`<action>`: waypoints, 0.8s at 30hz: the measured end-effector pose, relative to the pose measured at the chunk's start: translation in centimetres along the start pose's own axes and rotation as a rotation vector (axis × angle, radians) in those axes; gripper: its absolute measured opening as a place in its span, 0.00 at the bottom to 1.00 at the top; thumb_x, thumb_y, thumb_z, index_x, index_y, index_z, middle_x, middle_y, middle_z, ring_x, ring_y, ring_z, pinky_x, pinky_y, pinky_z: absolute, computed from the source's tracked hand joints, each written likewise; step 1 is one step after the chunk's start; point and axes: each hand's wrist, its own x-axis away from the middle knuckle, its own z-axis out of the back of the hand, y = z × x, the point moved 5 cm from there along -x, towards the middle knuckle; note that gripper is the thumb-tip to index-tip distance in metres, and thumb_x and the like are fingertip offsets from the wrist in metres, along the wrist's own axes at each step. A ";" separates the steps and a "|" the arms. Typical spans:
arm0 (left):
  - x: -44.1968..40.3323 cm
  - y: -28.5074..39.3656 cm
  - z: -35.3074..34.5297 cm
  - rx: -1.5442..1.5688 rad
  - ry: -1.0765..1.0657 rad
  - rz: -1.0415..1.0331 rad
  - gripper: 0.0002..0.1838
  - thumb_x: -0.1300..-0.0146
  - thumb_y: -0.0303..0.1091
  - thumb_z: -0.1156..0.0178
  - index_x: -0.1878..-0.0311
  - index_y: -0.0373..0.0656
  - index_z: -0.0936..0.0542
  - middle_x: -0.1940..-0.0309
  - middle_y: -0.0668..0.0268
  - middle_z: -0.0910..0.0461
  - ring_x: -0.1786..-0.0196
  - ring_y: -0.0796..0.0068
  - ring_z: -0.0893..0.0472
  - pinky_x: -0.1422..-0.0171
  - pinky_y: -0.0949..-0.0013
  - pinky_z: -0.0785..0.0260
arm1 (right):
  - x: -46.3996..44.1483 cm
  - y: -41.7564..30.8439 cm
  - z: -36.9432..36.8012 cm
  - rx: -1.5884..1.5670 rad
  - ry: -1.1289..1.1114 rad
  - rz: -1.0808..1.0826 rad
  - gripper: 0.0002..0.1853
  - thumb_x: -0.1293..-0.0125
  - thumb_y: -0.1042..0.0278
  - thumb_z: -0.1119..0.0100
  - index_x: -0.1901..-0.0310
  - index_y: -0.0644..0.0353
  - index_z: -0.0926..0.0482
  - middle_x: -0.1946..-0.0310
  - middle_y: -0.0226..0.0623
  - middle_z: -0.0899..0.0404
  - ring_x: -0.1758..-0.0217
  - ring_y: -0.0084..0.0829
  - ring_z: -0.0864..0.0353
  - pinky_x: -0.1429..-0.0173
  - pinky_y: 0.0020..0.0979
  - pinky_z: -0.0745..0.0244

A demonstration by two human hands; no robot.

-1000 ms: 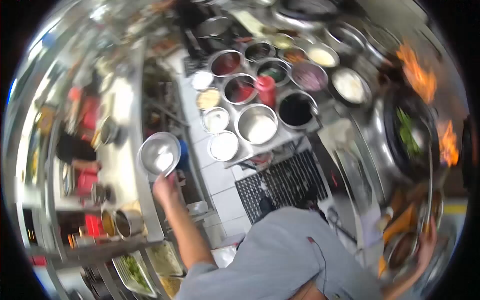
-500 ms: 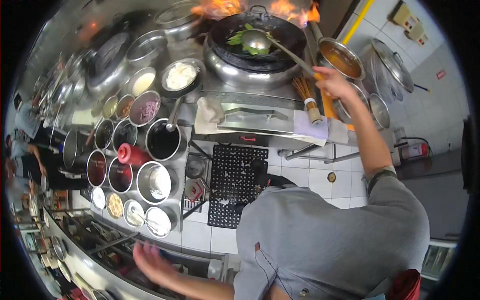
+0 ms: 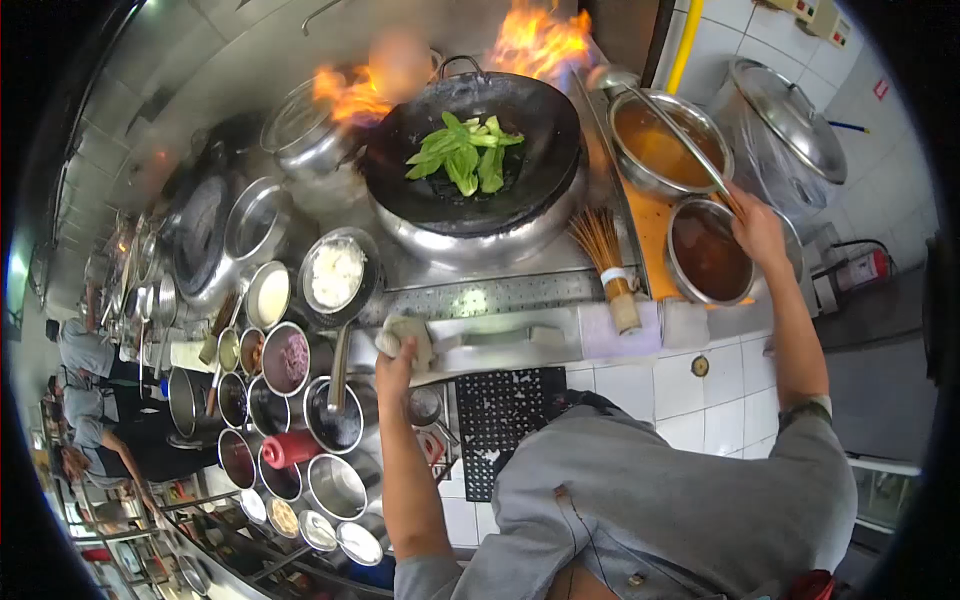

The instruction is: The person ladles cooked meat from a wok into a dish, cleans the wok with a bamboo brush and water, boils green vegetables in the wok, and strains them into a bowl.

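Observation:
My right hand (image 3: 757, 232) is closed around the handle of a long ladle (image 3: 690, 145). The ladle's bowl hangs near the far rim of a metal bowl of orange-brown liquid (image 3: 645, 178). At the counter's front edge, my left hand (image 3: 393, 370) grips a folded beige cloth (image 3: 410, 335). Green leafy vegetables (image 3: 462, 152) lie in the middle of a black wok (image 3: 545, 175) on the stove, ahead of and between my hands. Flames (image 3: 545, 42) rise behind the wok.
A bamboo brush (image 3: 608, 268) lies right of the wok, beside a pot of brown liquid (image 3: 708, 235). On the left stand a strainer of white food (image 3: 338, 275), several metal containers and a red bottle (image 3: 290, 449). Other people (image 3: 95, 400) stand at far left.
The ladle has moved from the wok to above the bowl at right. My left hand has come forward from the lower left and taken hold of the cloth. My view has shifted.

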 end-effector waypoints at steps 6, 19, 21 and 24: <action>-4.2 3.7 -1.1 -0.524 -0.380 -0.232 0.33 0.41 0.46 0.30 0.39 0.32 0.24 0.46 0.54 0.18 0.48 0.63 0.17 0.43 0.60 0.25 | -1.5 6.3 -3.2 -0.130 0.006 0.026 0.30 0.35 0.76 0.44 0.30 0.44 0.28 0.48 0.54 0.19 0.47 0.52 0.18 0.44 0.45 0.24; 4.8 10.5 -30.8 -0.623 -0.868 -0.979 0.29 0.44 0.43 0.30 0.42 0.38 0.23 0.40 0.47 0.23 0.36 0.46 0.26 0.29 0.54 0.37 | -3.8 5.3 -2.9 0.112 0.113 -0.050 0.26 0.34 0.67 0.39 0.34 0.50 0.26 0.43 0.49 0.24 0.41 0.54 0.22 0.37 0.44 0.27; 6.5 12.5 -26.8 -0.471 -0.600 -0.878 0.27 0.45 0.36 0.31 0.41 0.39 0.22 0.43 0.50 0.22 0.36 0.50 0.27 0.28 0.54 0.37 | -3.4 1.5 0.3 0.089 0.227 -0.005 0.24 0.33 0.65 0.38 0.35 0.52 0.24 0.43 0.48 0.24 0.42 0.51 0.22 0.38 0.42 0.26; 8.0 12.7 -14.5 0.039 -0.293 -0.404 0.18 0.37 0.31 0.35 0.45 0.38 0.19 0.55 0.59 0.14 0.51 0.59 0.16 0.44 0.61 0.25 | -0.9 -6.4 4.3 -0.123 0.233 0.045 0.22 0.31 0.64 0.38 0.36 0.52 0.22 0.47 0.44 0.22 0.45 0.42 0.20 0.42 0.36 0.23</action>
